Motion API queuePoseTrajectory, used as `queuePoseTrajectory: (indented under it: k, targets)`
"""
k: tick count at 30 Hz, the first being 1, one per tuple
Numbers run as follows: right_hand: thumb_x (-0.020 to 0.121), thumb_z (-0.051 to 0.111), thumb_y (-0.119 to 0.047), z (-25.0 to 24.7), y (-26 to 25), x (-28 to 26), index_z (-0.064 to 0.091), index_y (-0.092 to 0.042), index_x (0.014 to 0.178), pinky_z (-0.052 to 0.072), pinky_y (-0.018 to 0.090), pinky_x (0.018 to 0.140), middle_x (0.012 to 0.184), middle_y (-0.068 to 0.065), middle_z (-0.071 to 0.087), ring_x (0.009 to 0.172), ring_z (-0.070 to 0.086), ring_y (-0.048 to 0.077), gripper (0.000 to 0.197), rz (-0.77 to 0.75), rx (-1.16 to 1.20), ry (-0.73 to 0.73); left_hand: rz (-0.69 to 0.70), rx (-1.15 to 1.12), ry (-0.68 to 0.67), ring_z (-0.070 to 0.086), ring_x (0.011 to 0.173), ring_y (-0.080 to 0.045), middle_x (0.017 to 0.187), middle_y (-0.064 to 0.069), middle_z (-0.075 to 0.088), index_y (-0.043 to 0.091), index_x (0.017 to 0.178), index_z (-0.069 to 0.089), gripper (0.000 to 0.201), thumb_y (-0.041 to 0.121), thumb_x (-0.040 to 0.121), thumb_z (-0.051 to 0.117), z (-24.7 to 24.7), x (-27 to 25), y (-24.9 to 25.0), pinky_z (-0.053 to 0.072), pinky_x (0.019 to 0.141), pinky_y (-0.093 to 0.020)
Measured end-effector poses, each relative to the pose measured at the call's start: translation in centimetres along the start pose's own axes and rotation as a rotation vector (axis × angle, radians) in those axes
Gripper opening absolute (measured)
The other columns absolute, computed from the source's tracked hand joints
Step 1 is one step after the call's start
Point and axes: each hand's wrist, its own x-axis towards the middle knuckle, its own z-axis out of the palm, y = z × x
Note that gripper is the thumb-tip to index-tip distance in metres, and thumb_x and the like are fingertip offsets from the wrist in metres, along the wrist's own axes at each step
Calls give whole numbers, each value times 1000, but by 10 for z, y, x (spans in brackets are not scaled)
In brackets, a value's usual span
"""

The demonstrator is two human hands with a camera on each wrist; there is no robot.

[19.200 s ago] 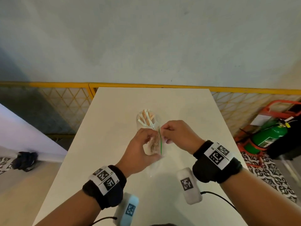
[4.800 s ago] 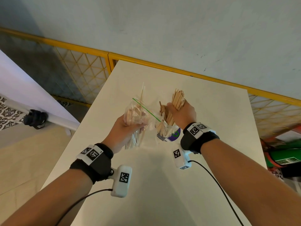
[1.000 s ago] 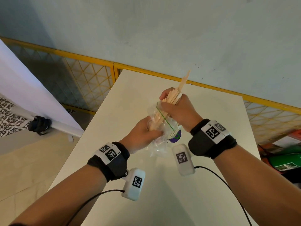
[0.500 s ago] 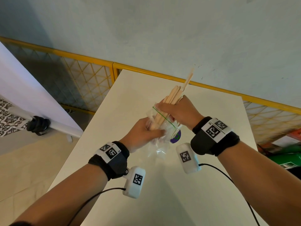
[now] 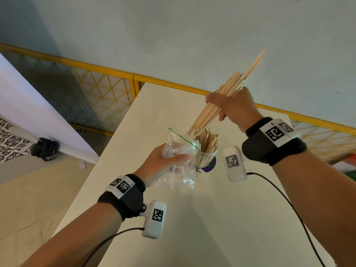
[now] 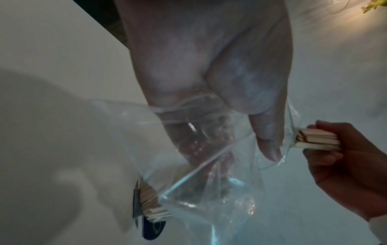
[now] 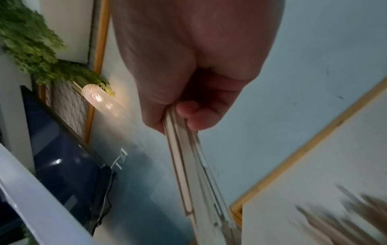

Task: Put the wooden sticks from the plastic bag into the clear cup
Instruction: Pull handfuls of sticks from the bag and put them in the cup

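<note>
My right hand grips a bundle of long wooden sticks, raised and slanted, with its lower ends just above the clear cup. The cup stands on the white table, packed with shorter sticks. Just left of the cup, my left hand holds the clear plastic bag with a green zip line; no sticks show inside it. In the left wrist view the bag hangs from my fingers, and the bundle sits in the right hand. The right wrist view shows the gripped sticks.
A purple and green round mat lies under the cup. A yellow mesh railing runs behind the table. The table's left edge drops to the floor, where a white board leans. Cables trail from both wrist cameras.
My right hand has pulled the stick bundle up and to the right, out of the bag. The bag has sagged in my left hand, which stays beside the cup.
</note>
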Motion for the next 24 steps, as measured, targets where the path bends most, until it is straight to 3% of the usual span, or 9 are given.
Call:
queuePoseTrajectory:
  k: [2, 4, 6, 10, 15, 21, 24]
  targets:
    - [72, 70, -34, -9, -4, 8, 65, -1, 66, 42, 22, 50, 31, -3, 51, 32, 52, 9, 35, -12, -15, 58, -1, -8, 42, 74, 102, -33, 111, -16, 76, 12, 127, 61, 48, 21, 84, 80, -7, 2, -2, 60, 75, -34]
    - [76, 69, -35, -13, -1, 13, 59, -1, 65, 41, 18, 43, 29, -2, 51, 26, 48, 5, 36, 1, -69, 71, 5, -4, 84, 75, 92, -27, 102, -12, 77, 17, 118, 63, 37, 18, 85, 78, -12, 3, -2, 60, 75, -35]
    - [82, 67, -34, -9, 13, 11, 53, -5, 64, 39, 14, 36, 41, 0, 55, 29, 48, 4, 37, 51, -133, 30, 14, -1, 123, 75, 85, -20, 93, -5, 76, 20, 113, 63, 34, 19, 84, 80, -19, 2, -3, 60, 75, -36]
    - [80, 68, -36, 14, 56, 5, 68, -2, 85, 45, 21, 46, 68, 4, 65, 56, 62, 16, 35, 104, -219, -78, -14, -19, 157, 75, 84, -19, 90, -1, 77, 20, 111, 63, 42, 26, 74, 83, -29, -2, -11, 60, 76, -36]
    - [78, 68, -37, 37, 88, -1, 70, 1, 78, 56, 39, 61, 77, 16, 72, 71, 69, 30, 38, 99, -230, -80, -51, -51, 177, 75, 80, -21, 91, -6, 76, 18, 109, 62, 40, 20, 76, 84, -33, -5, -20, 60, 76, -38]
    - [75, 70, -41, 36, 90, 8, 67, 4, 79, 54, 39, 56, 75, 17, 71, 67, 68, 31, 46, 101, -268, -108, -65, -70, 184, 73, 78, -21, 88, -5, 75, 17, 109, 60, 31, 11, 84, 78, -30, -2, -19, 58, 74, -37]
    - [73, 71, -41, 26, 79, 24, 56, -1, 75, 39, 26, 43, 67, 7, 58, 50, 53, 19, 43, 120, -264, -64, -61, -60, 176, 72, 79, -22, 89, -6, 74, 17, 109, 60, 31, 10, 85, 78, -28, 0, -17, 58, 78, -40]
